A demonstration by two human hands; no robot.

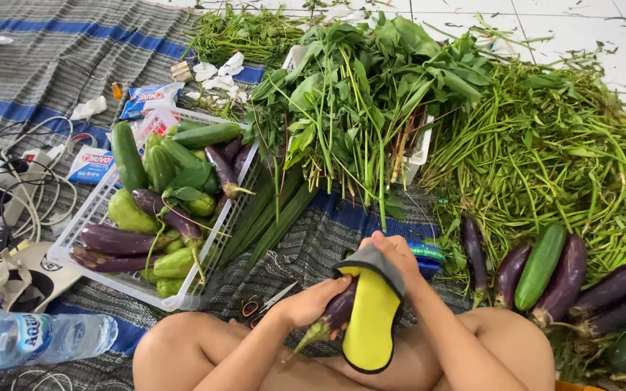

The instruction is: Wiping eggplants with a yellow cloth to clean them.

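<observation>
Floor: white tiles point(617, 43) with grey joints, visible far above and to the right of the grip point, scattered with green stem scraps. A striped woven mat point(59, 51), grey with blue bands, covers the floor beneath the grip point and extends far up-left of it. Lighting: even, bright daylight without hard shadows. No walls, windows or furniture are in view

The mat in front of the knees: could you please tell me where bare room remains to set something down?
Bare mat shows between the white basket of eggplants and cucumbers, the scissors and the left hand. A striped patch lies free beyond the basket. The right side is crowded: loose eggplants against piled greens.
</observation>
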